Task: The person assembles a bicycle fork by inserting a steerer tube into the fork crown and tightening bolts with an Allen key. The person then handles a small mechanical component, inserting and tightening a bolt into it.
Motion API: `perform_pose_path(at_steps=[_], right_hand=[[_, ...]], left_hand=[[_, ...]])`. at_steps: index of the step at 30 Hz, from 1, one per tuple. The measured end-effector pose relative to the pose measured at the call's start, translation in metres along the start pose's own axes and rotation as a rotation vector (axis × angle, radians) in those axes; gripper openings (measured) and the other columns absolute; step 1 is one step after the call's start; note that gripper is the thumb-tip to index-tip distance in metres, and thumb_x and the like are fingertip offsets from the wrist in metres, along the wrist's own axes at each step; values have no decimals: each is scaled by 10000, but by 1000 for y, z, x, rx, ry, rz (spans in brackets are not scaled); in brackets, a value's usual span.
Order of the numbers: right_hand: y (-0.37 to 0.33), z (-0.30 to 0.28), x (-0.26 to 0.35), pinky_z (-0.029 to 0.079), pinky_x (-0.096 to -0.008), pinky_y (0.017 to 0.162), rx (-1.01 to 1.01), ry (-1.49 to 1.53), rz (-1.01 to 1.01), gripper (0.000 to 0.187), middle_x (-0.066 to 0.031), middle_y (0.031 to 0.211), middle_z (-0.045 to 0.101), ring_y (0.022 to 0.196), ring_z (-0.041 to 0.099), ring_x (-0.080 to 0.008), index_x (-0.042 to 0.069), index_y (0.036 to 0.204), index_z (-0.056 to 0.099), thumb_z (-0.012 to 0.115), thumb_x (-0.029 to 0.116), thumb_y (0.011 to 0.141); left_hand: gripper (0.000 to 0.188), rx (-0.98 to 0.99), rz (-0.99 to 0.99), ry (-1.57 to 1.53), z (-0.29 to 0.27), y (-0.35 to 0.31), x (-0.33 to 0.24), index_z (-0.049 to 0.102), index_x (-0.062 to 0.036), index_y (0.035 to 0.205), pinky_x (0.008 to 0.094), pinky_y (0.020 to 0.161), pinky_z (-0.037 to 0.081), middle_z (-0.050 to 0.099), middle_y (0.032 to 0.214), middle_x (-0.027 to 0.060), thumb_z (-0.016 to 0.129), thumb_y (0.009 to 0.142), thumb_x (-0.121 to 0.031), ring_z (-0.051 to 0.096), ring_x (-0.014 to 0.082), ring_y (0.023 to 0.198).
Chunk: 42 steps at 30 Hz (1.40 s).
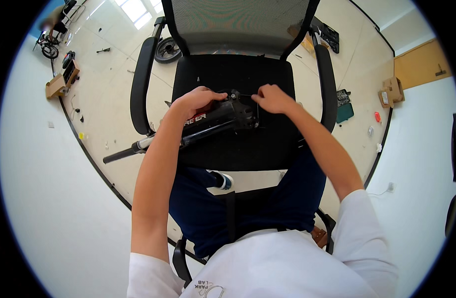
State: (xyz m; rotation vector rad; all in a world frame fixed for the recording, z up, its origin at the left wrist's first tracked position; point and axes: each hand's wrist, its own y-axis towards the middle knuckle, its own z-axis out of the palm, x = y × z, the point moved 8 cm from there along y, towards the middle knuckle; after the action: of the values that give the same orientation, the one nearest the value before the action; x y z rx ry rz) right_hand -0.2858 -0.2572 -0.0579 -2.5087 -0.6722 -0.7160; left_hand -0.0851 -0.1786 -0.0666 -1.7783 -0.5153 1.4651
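The white shirt point(292, 263) lies nearest. The left hand point(198, 101) rests on the fork point(213, 125), its grip unclear; just apart, the right hand point(273, 99) pinches a thin rod point(245, 95). The fork lies across the black seat point(275, 144); beyond, a wheel point(167, 51) lies on the floor point(113, 74).

Left hand point(198, 100) on black bike fork point(219, 120), right hand point(272, 98) pinching thin dark rod point(245, 95), fork across chair seat point(277, 146), wheel point(167, 50) on floor point(113, 69)

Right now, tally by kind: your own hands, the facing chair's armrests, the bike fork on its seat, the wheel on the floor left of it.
Left hand, right hand: 2
Left armrest, right armrest: 2
Bike fork: 1
Wheel: 1
Total: 6
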Motion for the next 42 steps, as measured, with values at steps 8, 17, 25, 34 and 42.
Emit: perform_pose_path(at_steps=[8, 17, 25, 34, 42], right_hand=[[12, 37, 34, 522, -337, 777, -102, 712, 14, 364, -132, 958, 720, 814, 688, -218, -3, 1105, 698, 623, 319, 952], [3, 19, 48, 532, -338, 790, -85, 660, -98, 269, -124, 909, 728, 840, 691, -242, 9, 1046, 708, 658, 241, 919], [-38, -7, 111, 551, -407, 704, -192, -362, -396, 348, -127, 785, 673, 779, 687, -287, 34, 836, 640, 564, 346, 970], [-51, 18, 115, 555, -343, 655, -188, -611, -510, 165, -115, 847, 646, 781, 684, -254, 30, 956, 573, 568, 194, 932], [-57, 11, 130, 541, -330, 715, -135, -710, -755, 190, -88, 922, 606, 839, 653, -228, 25, 1035, 575, 588, 109, 865]], left_hand=[[689, -360, 63, 45, -13, -3, -1, 534, 48, 1301, 305, 835, 493, 643, 1138, 130, 763, 857, -427, 613, 167, 983], [527, -266, 131, -134, -6, -6, -1, 576, 51, 1238, 264, 735, 521, 668, 1013, 74, 769, 865, -266, 630, 104, 855], [514, -46, 95, -315, 8, -7, 10, 530, 47, 1321, 271, 765, 525, 647, 1097, 85, 714, 890, -164, 630, 112, 884], [473, -136, 203, -211, 13, -16, 1, 559, -5, 1331, 282, 832, 497, 627, 1180, 83, 674, 929, -224, 604, 139, 1010], [511, -203, 323, -40, 11, -23, -7, 542, 19, 1345, 276, 820, 476, 634, 1177, 106, 673, 925, -241, 595, 143, 983]])
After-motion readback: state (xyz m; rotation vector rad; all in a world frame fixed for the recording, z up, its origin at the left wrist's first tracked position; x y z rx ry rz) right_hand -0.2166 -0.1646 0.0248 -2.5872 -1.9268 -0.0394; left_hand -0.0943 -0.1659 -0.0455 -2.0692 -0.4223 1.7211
